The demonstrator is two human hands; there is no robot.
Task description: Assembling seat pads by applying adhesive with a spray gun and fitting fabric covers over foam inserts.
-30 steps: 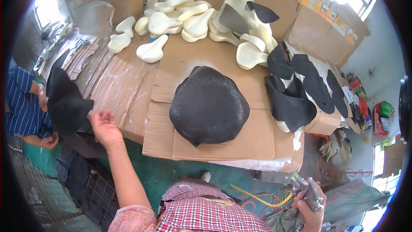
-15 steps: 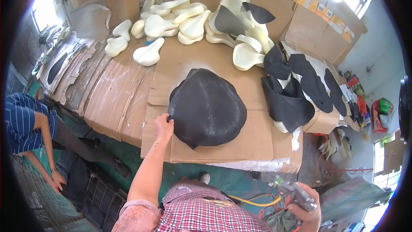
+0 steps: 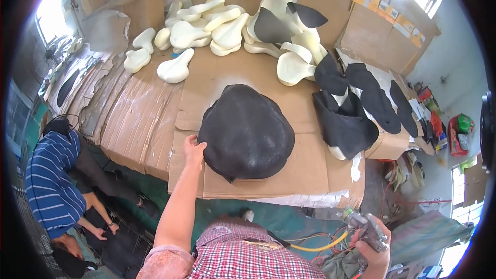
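A rounded stack of black saddle cover pieces (image 3: 247,132) lies on the cardboard-covered table in front of me. At its left edge, my left hand (image 3: 194,152) is closed, thumb and fingers pinching the rim of the black material. My right hand (image 3: 376,245) is wrapped round a metal spray gun (image 3: 366,229) with a greenish tip, held low and to the right, off the table's front edge. The gun points up and leftward, apart from the stack. A faint sheen shows on the upper surface of the black pieces.
Several cream foam bicycle saddles (image 3: 188,35) are heaped at the table's back. Black covers (image 3: 345,124) lie at the right, one around a pale saddle. A yellow hose (image 3: 323,247) hangs below the table's front. At the left, a co-worker in a striped shirt (image 3: 54,186) bends over dark material.
The stack's upper surface has lost its whitish streaks and looks darker. My right hand with the spray gun has shifted slightly right. The co-worker has leaned further into view.
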